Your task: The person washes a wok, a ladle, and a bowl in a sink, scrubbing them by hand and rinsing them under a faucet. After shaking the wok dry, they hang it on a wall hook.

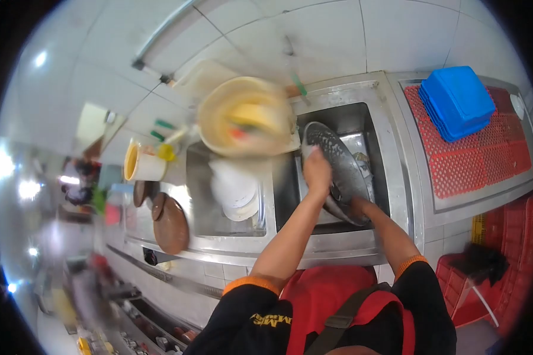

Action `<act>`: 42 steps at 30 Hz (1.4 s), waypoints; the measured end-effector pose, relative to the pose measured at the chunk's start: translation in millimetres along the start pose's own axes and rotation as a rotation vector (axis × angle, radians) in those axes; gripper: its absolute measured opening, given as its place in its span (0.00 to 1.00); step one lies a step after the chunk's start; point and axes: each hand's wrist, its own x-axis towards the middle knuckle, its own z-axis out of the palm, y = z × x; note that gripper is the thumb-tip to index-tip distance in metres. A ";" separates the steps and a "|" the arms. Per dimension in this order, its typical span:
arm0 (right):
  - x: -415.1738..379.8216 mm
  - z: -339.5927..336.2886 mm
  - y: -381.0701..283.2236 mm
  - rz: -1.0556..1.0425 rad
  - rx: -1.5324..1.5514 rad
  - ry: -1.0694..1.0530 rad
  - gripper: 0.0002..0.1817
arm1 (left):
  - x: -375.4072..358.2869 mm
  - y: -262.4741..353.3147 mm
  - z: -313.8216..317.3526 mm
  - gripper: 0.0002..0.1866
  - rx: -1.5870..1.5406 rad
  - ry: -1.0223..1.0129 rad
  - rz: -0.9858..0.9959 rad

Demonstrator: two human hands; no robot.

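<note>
Head view: left hand looks clenched on the dark pan, tilted in the sink basin, probably too wide to lie flat, while the right hand props its lower rim, can't tell its fingers.

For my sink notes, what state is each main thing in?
Dark pan: tilted, left hand on its rim
Right hand: at the pan, grip unclear
White dishes: piled in left basin
Large tub: open, contents blurred
Small tub: open
Blue containers: stacked
Red mat: flat, underneath
</note>
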 end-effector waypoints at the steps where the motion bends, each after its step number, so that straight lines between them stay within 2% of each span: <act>1: -10.5 -10.5 -8.3 0.066 -0.006 -0.102 0.13 | -10.8 1.6 -11.2 0.28 -0.154 0.036 -0.016; 2: -13.9 -14.2 -12.1 0.073 0.002 -0.101 0.13 | -1.5 -31.1 -7.4 0.29 -0.288 0.037 -0.030; 4: -16.4 -13.2 -14.7 0.039 0.092 0.053 0.13 | -0.4 -61.5 -11.6 0.28 -0.367 0.055 -0.027; 6: 17.6 12.1 5.5 -0.032 0.001 0.020 0.14 | -4.1 -76.7 -19.5 0.27 -0.446 0.082 -0.029; 8: 29.7 15.7 1.6 -0.116 -0.092 -0.012 0.15 | -5.6 -83.8 -29.0 0.24 -0.492 0.088 -0.136; 10: 43.6 18.3 -6.6 0.027 0.003 -0.074 0.17 | -7.1 -83.5 -33.4 0.23 -0.517 0.071 -0.133; 11: 51.3 26.0 -7.4 0.018 0.000 -0.082 0.17 | -8.1 -83.1 -36.0 0.23 -0.547 0.053 -0.130; 13: 62.4 38.7 -10.7 0.090 0.223 0.132 0.16 | -2.8 -93.7 -38.4 0.23 -0.503 0.068 -0.111; 14: 53.7 27.8 -26.5 0.081 0.208 0.126 0.16 | 1.3 -99.7 -39.8 0.23 -0.461 0.070 -0.089; 16: 37.5 6.0 -55.5 0.309 0.469 0.112 0.18 | 5.9 -110.1 -45.5 0.24 -0.429 0.078 -0.078; 18: 47.7 11.0 -58.8 0.276 0.340 0.078 0.18 | 7.2 -120.3 -52.7 0.24 -0.391 0.079 -0.074; 20: 48.9 1.5 -75.2 0.234 0.207 0.038 0.20 | 6.8 -122.8 -67.5 0.24 -0.230 -0.108 -0.044; 21: 50.4 -4.6 -83.5 0.200 0.151 0.236 0.18 | 6.9 -124.1 -75.5 0.24 -0.242 -0.086 -0.049; 22: 45.6 -16.6 -99.6 0.161 0.100 0.432 0.17 | 6.5 -125.4 -83.7 0.22 -0.106 -0.143 0.055; 24: 46.1 -59.2 -142.5 -0.051 0.331 0.937 0.12 | 8.2 -134.8 -90.3 0.17 0.104 -0.215 0.176; 25: 49.6 -78.2 -162.3 -0.157 0.468 0.995 0.12 | 9.2 -142.2 -88.9 0.17 0.097 -0.205 0.164; 26: 54.1 -97.5 -179.7 -0.262 0.608 1.052 0.11 | 11.7 -148.4 -86.0 0.15 0.275 -0.152 0.238; 27: 57.8 -116.3 -194.4 -0.279 0.598 1.031 0.11 | 15.0 -151.7 -84.4 0.14 0.454 -0.100 0.315; 28: 60.0 -134.7 -205.7 -0.296 0.588 1.010 0.11 | 15.0 -148.9 -85.6 0.14 0.451 -0.095 0.313; 30: 61.1 -174.3 -223.4 -0.367 0.492 1.235 0.18 | 13.1 -138.7 -92.7 0.15 0.315 -0.056 0.237; 32: 67.7 -220.1 -231.4 -0.312 0.148 1.666 0.27 | 17.4 -142.2 -100.2 0.16 0.311 -0.072 0.184; 34: 64.6 -272.1 -236.8 -0.256 0.104 1.763 0.32 | 19.9 -145.2 -104.7 0.16 0.304 -0.105 0.124; 37: 69.2 -325.3 -239.2 -0.264 0.164 1.635 0.27 | 26.6 -140.7 -106.8 0.15 0.329 -0.059 0.089; 39: 74.1 -343.2 -238.7 -0.118 0.080 1.395 0.23 | 37.6 -132.2 -111.7 0.18 0.362 -0.084 0.085; 40: 73.5 -346.4 -236.7 -0.121 0.073 1.396 0.23 | 41.5 -129.7 -114.2 0.18 0.355 -0.083 0.086; 42: 73.9 -355.0 -231.9 -0.100 0.033 1.336 0.22 | 53.4 -124.5 -118.9 0.22 0.605 0.276 0.218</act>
